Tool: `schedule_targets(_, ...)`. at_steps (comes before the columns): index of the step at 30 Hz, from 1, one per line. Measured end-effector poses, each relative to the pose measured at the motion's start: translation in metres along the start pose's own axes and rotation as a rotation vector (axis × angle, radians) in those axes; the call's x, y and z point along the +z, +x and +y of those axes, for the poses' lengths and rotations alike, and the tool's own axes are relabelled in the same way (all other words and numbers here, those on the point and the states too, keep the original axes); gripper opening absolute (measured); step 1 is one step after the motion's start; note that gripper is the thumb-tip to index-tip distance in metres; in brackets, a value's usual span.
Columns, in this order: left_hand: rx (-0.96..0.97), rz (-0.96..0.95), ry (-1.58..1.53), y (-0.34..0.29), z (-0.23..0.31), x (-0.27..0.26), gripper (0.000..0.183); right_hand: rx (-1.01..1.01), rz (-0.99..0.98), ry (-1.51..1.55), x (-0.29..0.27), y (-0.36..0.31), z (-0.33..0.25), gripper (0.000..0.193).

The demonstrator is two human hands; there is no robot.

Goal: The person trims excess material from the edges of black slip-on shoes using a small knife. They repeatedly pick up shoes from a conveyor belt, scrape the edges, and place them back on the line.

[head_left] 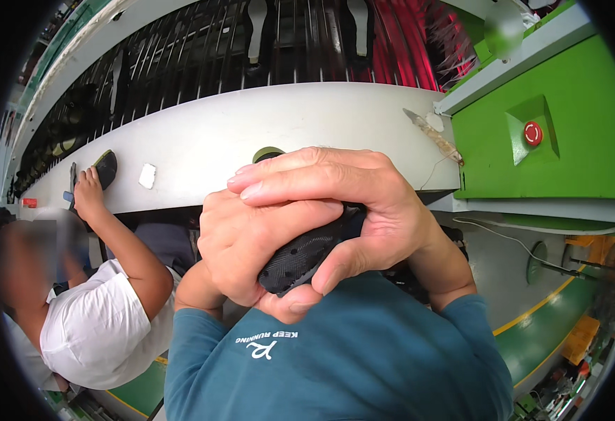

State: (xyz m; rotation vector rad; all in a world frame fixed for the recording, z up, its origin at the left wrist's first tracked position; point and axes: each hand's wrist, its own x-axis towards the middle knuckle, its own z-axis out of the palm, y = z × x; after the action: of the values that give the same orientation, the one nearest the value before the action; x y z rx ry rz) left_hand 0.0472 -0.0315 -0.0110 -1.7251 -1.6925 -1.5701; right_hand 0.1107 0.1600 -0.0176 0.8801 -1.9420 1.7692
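Note:
A black textured shoe is clasped between my two hands in front of my chest. Its rounded black end shows below my fingers, and a rounded olive-green edge sticks out beyond them on the far side. My left hand is wrapped round the shoe from the left. Lying across the left hand's back are the fingers of my right hand, whose thumb presses the shoe's near right side. Most of the shoe is hidden by the hands.
Ahead runs a white ledge carrying a brush and a white scrap. Beyond it, dark soles lie on a bar conveyor. A green panel has a red button. At left, a co-worker handles a dark shoe part.

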Motion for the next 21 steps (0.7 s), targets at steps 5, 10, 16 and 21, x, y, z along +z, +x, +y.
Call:
schedule_targets(5,-0.001,-0.016,0.015,0.001,0.001,0.0,0.047,-0.002,0.031,-0.021,0.004,-0.002,-0.002,0.083)
schedule_targets(10,-0.016,-0.022,-0.032,0.008,-0.007,-0.005,0.048,-0.013,0.099,-0.076,0.003,0.004,-0.004,0.062)
schedule_targets(16,-0.095,0.081,-0.047,0.003,-0.016,0.005,0.073,0.131,0.057,0.049,-0.004,0.007,0.006,0.089)
schedule_targets(21,-0.023,0.127,-0.09,0.002,-0.026,0.013,0.067,0.157,0.025,-0.031,-0.01,0.007,-0.001,0.092)
